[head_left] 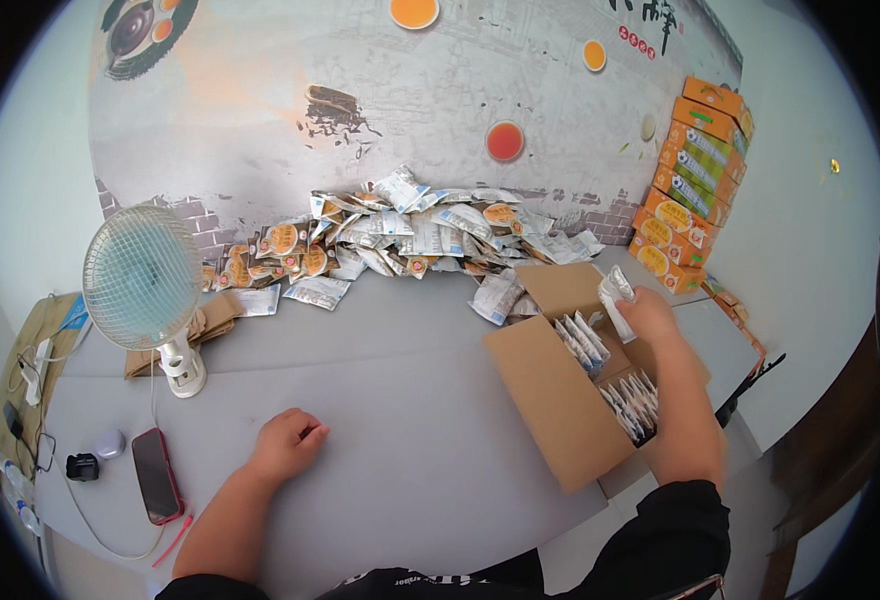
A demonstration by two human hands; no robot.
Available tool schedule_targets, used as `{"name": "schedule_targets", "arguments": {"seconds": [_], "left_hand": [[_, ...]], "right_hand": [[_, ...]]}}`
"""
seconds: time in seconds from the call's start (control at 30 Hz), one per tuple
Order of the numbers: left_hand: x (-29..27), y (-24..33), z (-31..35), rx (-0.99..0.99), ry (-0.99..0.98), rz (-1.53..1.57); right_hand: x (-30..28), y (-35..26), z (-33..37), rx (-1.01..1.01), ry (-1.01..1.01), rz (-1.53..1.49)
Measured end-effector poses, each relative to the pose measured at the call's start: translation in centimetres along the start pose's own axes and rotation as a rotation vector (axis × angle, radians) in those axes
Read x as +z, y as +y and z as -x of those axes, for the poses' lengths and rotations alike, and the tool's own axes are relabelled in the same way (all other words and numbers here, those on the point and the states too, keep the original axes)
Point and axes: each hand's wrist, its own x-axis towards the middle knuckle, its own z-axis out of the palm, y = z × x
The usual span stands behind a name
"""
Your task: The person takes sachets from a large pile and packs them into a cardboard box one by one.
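Observation:
My right hand (648, 314) is closed on a small white foil packet (617, 300), held above the far right part of an open cardboard box (558, 402). Inside the box, similar packets (582, 343) stand on edge in rows, with a second group (632, 404) closer to me. My forearm hides part of the box's right side. On the grey table (410, 440), my left hand (291, 443) rests with its fingers curled in a loose fist, nothing visible in it. A large heap of packets (430, 232) lies along the back of the table.
At the left stand a clip-on fan (145, 275) and folded brown cardboard (218, 318). A phone (158, 477), a small black case (82, 467) and a cable lie nearer. Orange boxes (675, 225) are stacked at the back right. A power strip (36, 372) lies far left.

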Motion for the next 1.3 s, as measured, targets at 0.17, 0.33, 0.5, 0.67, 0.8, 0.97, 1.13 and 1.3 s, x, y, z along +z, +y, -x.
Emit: {"name": "schedule_targets", "arguments": {"seconds": [0.17, 0.33, 0.5, 0.67, 0.8, 0.97, 1.13, 1.3], "left_hand": [[0.4, -0.6, -0.3, 0.001, 0.016, 0.016], [0.6, -0.5, -0.4, 0.004, 0.035, 0.052], [0.4, -0.6, -0.4, 0.007, 0.025, 0.06], [0.2, -0.1, -0.9, 0.038, -0.01, 0.033], [-0.1, -0.2, -0.7, -0.005, -0.025, 0.039], [-0.7, -0.1, -0.6, -0.04, -0.06, 0.06], [-0.2, -0.6, -1.2, 0.046, -0.08, 0.067], [-0.3, -0.8, -0.9, 0.006, -0.056, 0.038]], "right_hand": [[5.6, 1.0, -2.7, 0.008, -0.178, 0.193], [8.9, 2.1, -3.9, -0.018, -0.426, 0.108], [7.1, 1.1, -3.1, 0.039, -0.508, -0.076], [6.4, -0.1, -5.0, -0.113, -0.257, 0.202], [2.7, -10.4, -3.7, -0.241, 0.02, -0.121], [5.1, -21.2, -1.2, -0.499, -0.291, -0.027], [15.5, -18.9, -5.5, -0.638, -0.334, 0.402], [19.4, -20.2, -5.6, -0.567, -0.244, 0.523]]}}
